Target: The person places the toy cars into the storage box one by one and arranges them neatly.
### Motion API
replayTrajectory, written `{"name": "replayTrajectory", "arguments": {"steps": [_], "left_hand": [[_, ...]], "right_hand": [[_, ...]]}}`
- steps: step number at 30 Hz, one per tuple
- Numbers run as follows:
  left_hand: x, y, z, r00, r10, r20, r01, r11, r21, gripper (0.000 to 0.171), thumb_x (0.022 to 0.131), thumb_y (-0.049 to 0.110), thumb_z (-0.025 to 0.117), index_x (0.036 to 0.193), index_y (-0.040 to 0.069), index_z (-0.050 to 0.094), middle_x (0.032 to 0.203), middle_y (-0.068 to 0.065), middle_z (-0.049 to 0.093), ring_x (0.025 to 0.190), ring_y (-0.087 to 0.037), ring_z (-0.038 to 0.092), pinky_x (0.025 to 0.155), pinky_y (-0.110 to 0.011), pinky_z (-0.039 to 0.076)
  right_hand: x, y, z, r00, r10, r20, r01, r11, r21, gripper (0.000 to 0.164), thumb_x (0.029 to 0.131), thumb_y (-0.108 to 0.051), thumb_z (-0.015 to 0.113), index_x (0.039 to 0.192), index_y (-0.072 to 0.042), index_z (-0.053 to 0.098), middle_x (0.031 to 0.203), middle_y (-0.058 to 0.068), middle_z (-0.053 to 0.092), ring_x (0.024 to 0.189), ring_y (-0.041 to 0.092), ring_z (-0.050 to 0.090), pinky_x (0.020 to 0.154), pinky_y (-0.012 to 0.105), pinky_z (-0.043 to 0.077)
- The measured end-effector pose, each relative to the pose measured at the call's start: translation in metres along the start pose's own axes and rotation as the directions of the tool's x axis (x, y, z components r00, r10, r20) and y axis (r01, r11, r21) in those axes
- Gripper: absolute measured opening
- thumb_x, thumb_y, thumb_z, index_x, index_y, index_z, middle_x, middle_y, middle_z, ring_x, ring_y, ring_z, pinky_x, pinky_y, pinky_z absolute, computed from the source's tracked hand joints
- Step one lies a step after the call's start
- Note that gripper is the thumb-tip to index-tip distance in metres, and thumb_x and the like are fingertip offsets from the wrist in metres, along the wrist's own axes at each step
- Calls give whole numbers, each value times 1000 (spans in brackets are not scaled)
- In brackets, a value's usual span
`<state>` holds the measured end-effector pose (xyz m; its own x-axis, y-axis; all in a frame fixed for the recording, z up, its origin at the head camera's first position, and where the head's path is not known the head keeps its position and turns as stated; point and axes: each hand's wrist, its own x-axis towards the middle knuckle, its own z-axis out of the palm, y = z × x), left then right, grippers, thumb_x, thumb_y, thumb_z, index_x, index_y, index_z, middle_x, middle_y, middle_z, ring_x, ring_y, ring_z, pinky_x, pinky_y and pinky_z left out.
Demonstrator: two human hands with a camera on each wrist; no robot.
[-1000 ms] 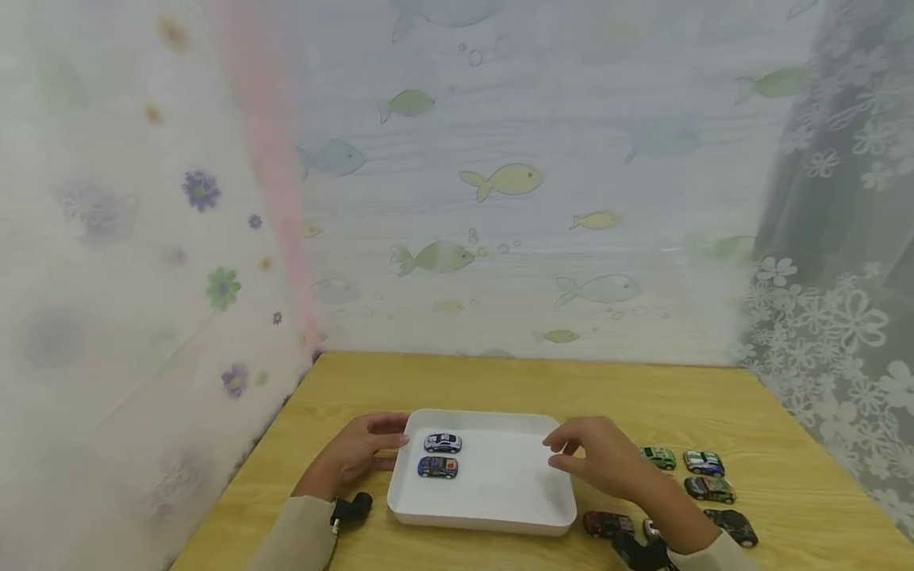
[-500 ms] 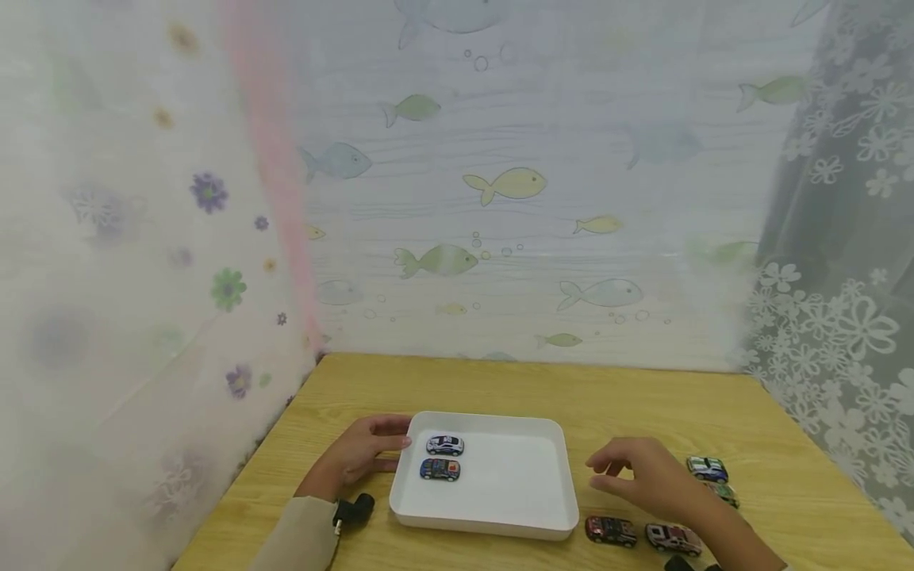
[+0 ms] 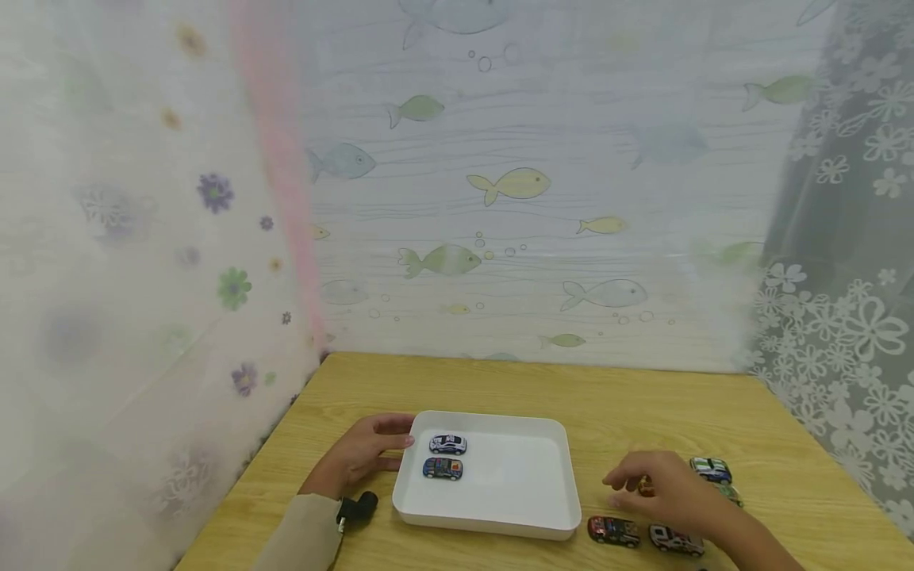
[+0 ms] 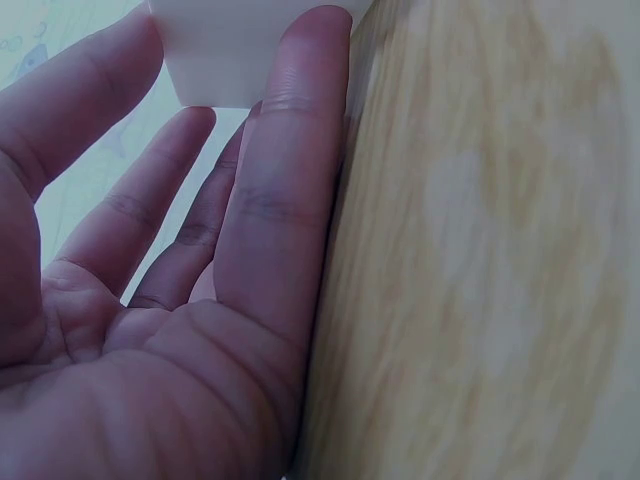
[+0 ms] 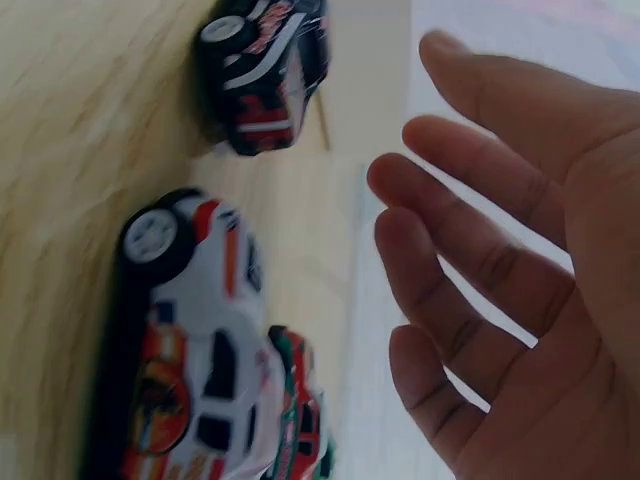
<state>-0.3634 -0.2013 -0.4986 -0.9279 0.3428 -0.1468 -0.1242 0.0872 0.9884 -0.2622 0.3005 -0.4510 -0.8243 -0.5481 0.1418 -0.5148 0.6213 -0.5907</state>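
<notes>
My left hand [image 3: 367, 448] is at the left side of a white tray [image 3: 500, 525]. In the left wrist view its long fingers [image 4: 280, 190] lie nearly straight, fingertips right at the tray's wall. Inside the tray, near its left end, sit a white toy car [image 3: 447, 444] and a dark blue toy car [image 3: 443, 469], one behind the other. To the right of the tray, my right hand [image 3: 664, 488] hovers over more toy cars, fingers loosely bent and holding nothing. An orange toy car [image 3: 646, 486] is partly hidden behind those fingers. A white-and-orange toy car [image 5: 205, 350] is close below the palm.
Right of the tray stand a red-and-black car [image 3: 614, 531], a white-and-red car [image 3: 676, 540], a blue-and-white car [image 3: 710, 469] and a partly covered green car [image 3: 729, 494]. The wooden table [image 3: 528, 385] meets fish-print curtains [image 3: 457, 198] at the back.
My right hand has moved from over the tray's right edge rightward to above the loose cars. The left hand keeps its place at the tray; the two cars inside stay put.
</notes>
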Motion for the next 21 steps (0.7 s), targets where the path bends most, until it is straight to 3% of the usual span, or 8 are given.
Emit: {"name": "replayTrajectory", "arguments": {"steps": [13,21], "left_hand": [[1,-1,0,1000,-3,-11,3,1000,0,55,97,14,75,147,1,55,143,-20,60,115,-28,69,91,-46,63],[1,0,-2,1000,-19,-4,19,1000,0,54,97,15,74,146,3,56,143,-17,61,115,-27,69,92,-45,62]], "right_hand": [[-5,7,2,983,-155,103,141,982,129,33,87,-32,84,116,-17,78,103,-5,74,90,9,66,69,29,58],[0,9,6,975,-142,172,119,983,140,28,83,-35,87,107,-24,80,101,-10,74,91,4,67,72,27,58]]}}
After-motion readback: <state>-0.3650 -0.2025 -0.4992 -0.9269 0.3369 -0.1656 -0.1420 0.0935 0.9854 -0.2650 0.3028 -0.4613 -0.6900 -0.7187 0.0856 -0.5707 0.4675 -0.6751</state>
